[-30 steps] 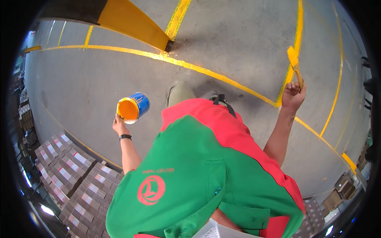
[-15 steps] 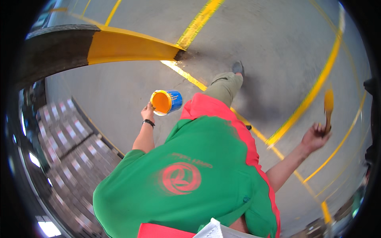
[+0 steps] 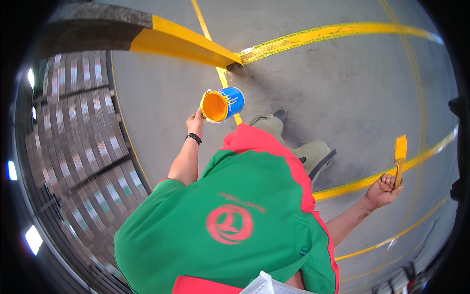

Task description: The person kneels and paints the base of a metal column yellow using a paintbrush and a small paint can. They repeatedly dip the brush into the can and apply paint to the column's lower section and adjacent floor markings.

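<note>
My left hand (image 3: 196, 120) grips the rim of a blue paint can (image 3: 235, 100), which is tilted so its mouth and the orange-yellow paint inside show. Yellow drips streak the can's side. Out to the right, my right hand (image 3: 385, 191) is closed around the wooden handle of a paintbrush (image 3: 400, 148). Its bristles point up and are coated yellow. The brush is well apart from the can and touches nothing else.
A yellow and black column (image 3: 183, 45) rises from the grey floor (image 3: 333, 93) at the upper left. Yellow lines (image 3: 313, 36) cross the floor. Stacked bundles (image 3: 81, 125) stand along the left.
My view has turned, so column, floor lines and stacks have shifted. My legs have changed stride. The can sits slightly farther right and higher; the brush is lower in the picture. Both remain held.
</note>
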The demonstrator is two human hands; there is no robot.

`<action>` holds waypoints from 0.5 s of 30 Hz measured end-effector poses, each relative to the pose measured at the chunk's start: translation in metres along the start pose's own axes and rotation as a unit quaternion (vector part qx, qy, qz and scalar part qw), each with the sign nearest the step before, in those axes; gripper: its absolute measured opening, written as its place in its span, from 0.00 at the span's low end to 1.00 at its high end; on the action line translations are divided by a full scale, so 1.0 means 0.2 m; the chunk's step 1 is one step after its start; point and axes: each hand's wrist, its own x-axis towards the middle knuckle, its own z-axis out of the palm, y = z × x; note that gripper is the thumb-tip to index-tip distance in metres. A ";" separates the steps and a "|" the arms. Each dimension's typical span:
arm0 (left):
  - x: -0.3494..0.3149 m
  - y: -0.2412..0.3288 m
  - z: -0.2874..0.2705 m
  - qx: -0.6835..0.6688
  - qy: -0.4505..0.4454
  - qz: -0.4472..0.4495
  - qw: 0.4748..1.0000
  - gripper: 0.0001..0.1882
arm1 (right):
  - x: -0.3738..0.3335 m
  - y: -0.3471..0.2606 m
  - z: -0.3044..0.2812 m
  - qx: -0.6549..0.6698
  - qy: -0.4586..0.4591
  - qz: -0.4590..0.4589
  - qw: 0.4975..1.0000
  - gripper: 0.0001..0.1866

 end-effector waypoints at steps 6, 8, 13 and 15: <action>-0.62 -0.25 0.28 -0.059 0.099 -0.012 0.993 0.16 | 0.82 0.01 0.17 -0.027 -0.088 0.060 0.994 0.19; -0.86 -0.33 0.39 -0.087 0.149 -0.006 0.985 0.16 | 1.07 -0.02 0.22 -0.030 -0.119 0.086 0.989 0.19; -1.44 -0.55 0.53 -0.081 0.233 -0.061 0.967 0.17 | 1.59 -0.16 0.44 -0.054 -0.232 0.130 0.962 0.21; -1.64 -0.67 0.58 -0.055 0.276 -0.092 0.955 0.17 | 1.76 -0.15 0.56 -0.045 -0.261 0.143 0.954 0.21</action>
